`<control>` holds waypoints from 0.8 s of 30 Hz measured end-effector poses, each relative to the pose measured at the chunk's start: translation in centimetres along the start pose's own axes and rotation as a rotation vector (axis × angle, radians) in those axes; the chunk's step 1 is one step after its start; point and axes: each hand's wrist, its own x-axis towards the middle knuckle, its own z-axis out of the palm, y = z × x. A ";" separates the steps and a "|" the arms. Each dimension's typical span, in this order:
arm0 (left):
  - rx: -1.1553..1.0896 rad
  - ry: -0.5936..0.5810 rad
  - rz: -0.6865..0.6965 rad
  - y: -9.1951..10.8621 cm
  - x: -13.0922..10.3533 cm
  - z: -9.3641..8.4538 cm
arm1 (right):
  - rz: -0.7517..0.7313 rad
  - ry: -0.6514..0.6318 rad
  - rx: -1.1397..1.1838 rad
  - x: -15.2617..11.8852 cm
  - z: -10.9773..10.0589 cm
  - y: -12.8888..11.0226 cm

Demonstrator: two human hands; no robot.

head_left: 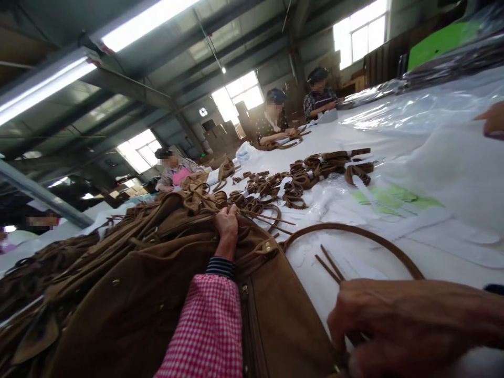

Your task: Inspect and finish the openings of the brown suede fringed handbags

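A large brown bag (283,310) with snaps, a zip and leather trim lies tilted in front of me. My left hand (227,226), below a pink checked sleeve, is closed on the bag's upper edge. At the lower right, close to the camera, my right hand (394,320) has its fingers curled beside the bag's side edge. What those fingers hold is hidden. Two thin brown laces (329,265) stick out just above the knuckles. A long brown strap (354,229) arches from the bag's trim across the white tabletop towards my right wrist.
More brown bags (43,268) are piled at the left. Bundled brown straps (299,176) lie across the white table (464,220), with clear plastic (386,113) farther back. Several co-workers sit around it; another person's hand (494,121) shows at the right edge.
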 end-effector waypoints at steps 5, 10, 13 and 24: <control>0.213 -0.085 0.220 2.9 -3.4 -1.2 | 0.025 0.157 0.356 4.0 0.8 2.3; 0.505 -0.736 0.828 7.8 -11.0 -5.0 | 0.016 0.334 0.379 6.6 2.9 2.0; 0.610 -1.108 1.025 8.9 -14.5 -7.3 | -0.091 0.394 0.365 7.3 3.4 1.0; 0.887 -1.011 1.225 12.1 -13.0 -14.1 | -0.347 0.176 0.241 8.5 3.5 2.0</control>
